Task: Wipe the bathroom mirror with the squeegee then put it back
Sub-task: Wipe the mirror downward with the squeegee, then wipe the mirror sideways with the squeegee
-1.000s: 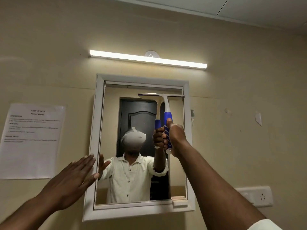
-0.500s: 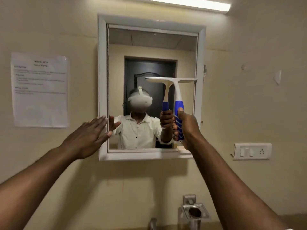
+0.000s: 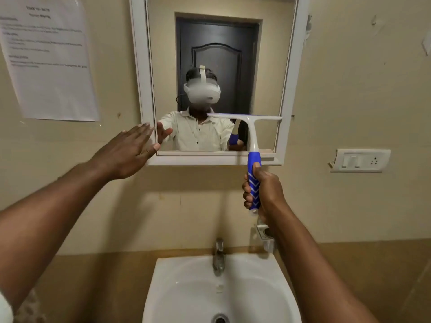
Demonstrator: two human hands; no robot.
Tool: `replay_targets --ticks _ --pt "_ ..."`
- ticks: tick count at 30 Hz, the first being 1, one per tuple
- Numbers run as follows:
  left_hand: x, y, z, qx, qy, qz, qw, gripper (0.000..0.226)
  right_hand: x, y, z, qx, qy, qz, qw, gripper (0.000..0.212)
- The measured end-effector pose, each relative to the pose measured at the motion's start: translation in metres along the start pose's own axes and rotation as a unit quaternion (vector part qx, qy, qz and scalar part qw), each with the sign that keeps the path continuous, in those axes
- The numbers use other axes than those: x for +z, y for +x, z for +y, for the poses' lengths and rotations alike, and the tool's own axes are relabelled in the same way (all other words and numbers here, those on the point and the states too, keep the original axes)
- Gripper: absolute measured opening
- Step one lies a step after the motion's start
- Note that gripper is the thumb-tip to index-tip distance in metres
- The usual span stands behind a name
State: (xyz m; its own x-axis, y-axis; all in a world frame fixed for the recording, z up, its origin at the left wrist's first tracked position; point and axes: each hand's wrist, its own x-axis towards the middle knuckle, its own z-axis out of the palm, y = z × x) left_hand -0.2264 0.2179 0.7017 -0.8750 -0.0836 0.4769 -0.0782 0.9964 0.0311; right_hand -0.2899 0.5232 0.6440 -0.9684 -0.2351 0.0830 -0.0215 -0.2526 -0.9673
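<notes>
A white-framed mirror [image 3: 144, 66] hangs on the beige wall above the sink. The squeegee [image 3: 253, 136] has a white blade and neck and a blue striped handle. Its blade lies level across the lower right part of the glass, a little above the bottom frame. My right hand [image 3: 263, 194] is shut on the blue handle, below the mirror's bottom edge. My left hand [image 3: 127, 152] is flat with fingers spread, resting against the mirror's lower left frame corner.
A white sink [image 3: 219, 290] with a metal tap [image 3: 218, 256] sits below. A metal holder [image 3: 265, 236] is fixed to the wall behind my right wrist. A paper notice [image 3: 49, 59] hangs at left, and a switch plate [image 3: 361, 159] at right.
My right hand has drawn the squeegee down the right side of the mirror, from near the top to near the bottom. The view has tilted down, bringing the sink into sight.
</notes>
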Motion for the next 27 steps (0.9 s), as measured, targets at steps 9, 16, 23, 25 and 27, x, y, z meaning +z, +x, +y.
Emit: replay_targets --ticks 9,16,23,25,27 --pt "0.016 -0.014 -0.002 -0.006 -0.009 -0.015 1.000 0.084 -0.007 -0.026 0.021 0.083 -0.004 0.004 0.997 0.039" --pt "0.018 -0.018 0.004 0.003 -0.014 -0.015 1.000 0.083 -0.011 -0.033 0.011 0.128 0.007 -0.004 0.992 0.034" --pt "0.015 -0.019 0.007 0.006 -0.011 -0.010 1.000 0.079 -0.015 -0.037 0.003 0.134 -0.001 0.010 0.991 0.034" --pt "0.011 -0.020 0.008 0.008 -0.012 -0.010 1.000 0.082 -0.015 -0.039 0.001 0.123 -0.010 0.014 0.992 0.030" --pt "0.007 -0.020 0.008 0.010 -0.012 -0.005 1.000 0.082 -0.013 -0.042 0.000 0.089 -0.026 0.015 0.996 0.026"
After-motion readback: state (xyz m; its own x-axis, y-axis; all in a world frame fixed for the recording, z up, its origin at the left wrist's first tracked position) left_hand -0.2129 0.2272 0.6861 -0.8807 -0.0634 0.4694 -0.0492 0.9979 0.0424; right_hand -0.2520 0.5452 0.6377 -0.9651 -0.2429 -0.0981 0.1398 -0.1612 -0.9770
